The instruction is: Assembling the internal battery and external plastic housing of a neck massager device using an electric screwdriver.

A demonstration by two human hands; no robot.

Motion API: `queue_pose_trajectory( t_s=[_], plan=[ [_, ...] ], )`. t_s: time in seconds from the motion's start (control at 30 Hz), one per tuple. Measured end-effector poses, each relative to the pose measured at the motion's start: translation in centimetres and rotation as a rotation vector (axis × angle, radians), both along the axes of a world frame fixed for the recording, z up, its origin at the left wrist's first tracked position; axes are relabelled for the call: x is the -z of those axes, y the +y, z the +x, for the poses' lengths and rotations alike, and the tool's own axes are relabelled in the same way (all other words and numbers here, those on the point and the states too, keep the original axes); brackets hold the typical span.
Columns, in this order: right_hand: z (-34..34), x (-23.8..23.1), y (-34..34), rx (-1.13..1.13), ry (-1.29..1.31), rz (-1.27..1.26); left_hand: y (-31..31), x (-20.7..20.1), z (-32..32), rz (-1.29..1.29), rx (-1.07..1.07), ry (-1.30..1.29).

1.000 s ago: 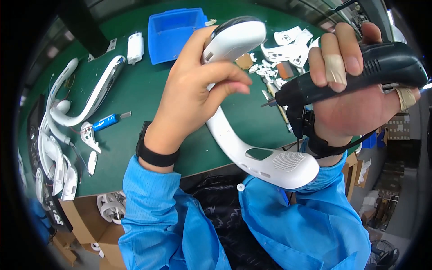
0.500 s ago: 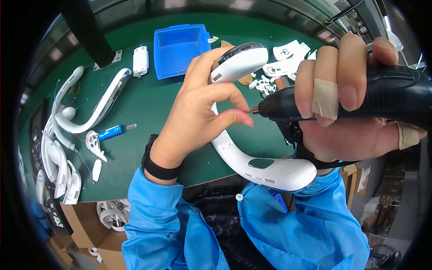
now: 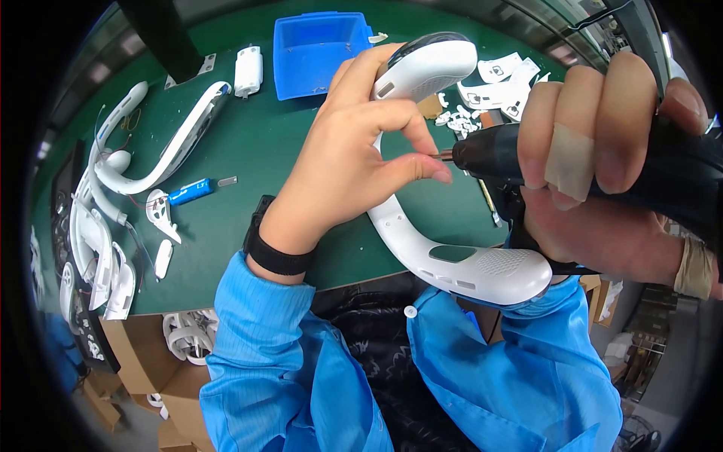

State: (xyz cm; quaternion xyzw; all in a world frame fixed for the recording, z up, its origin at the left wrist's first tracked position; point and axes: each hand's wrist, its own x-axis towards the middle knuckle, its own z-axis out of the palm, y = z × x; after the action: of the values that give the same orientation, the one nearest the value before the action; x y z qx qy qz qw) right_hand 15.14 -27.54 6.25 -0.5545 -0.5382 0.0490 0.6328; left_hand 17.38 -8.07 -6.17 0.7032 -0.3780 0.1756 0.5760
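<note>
My left hand (image 3: 354, 151) holds a white U-shaped neckband (image 3: 482, 273) over the front of the bench. The neckband's upper end has a glossy dark panel, and the lower end bears a perforated patch and a dark oval window. Thumb and forefinger of this hand pinch together at the tip of a black electric screwdriver (image 3: 493, 154); any screw there is too small to make out. My right hand (image 3: 602, 143), with tape round some fingers, is wrapped around the screwdriver's body, which points left toward the pinch.
Beyond the hands stands a blue bin (image 3: 320, 56), with a white block-shaped part (image 3: 248, 71) left of it. White neckband shells (image 3: 98, 248) and a blue cylindrical battery (image 3: 190, 191) lie at left. Small white pieces (image 3: 459, 120) and flat white parts (image 3: 501, 83) lie far right. Below the bench sits a cardboard box (image 3: 147, 354).
The whole view has shifted, so bench and hands appear higher and slightly further right. Both hands keep the same grips, and the screwdriver tip stays at the left fingertips.
</note>
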Motion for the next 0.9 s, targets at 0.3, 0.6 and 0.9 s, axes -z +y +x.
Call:
queue_pose_trajectory(
  t_s=[0.3, 0.6, 0.9],
  plan=[
    [-2.4, 6.0, -0.2, 0.067, 0.271, 0.240, 1.4, 0.0, 0.9, -0.055, 0.118, 0.085],
    [-5.5, 9.0, 2.3, 0.209, 0.504, 0.260, 1.5, -0.3, 0.7, -0.011, 0.090, -0.031],
    [-4.7, 10.9, 3.0, 0.199, 0.487, 0.286, 1.7, 0.0, 0.8, -0.042, 0.149, -0.008]
  ],
)
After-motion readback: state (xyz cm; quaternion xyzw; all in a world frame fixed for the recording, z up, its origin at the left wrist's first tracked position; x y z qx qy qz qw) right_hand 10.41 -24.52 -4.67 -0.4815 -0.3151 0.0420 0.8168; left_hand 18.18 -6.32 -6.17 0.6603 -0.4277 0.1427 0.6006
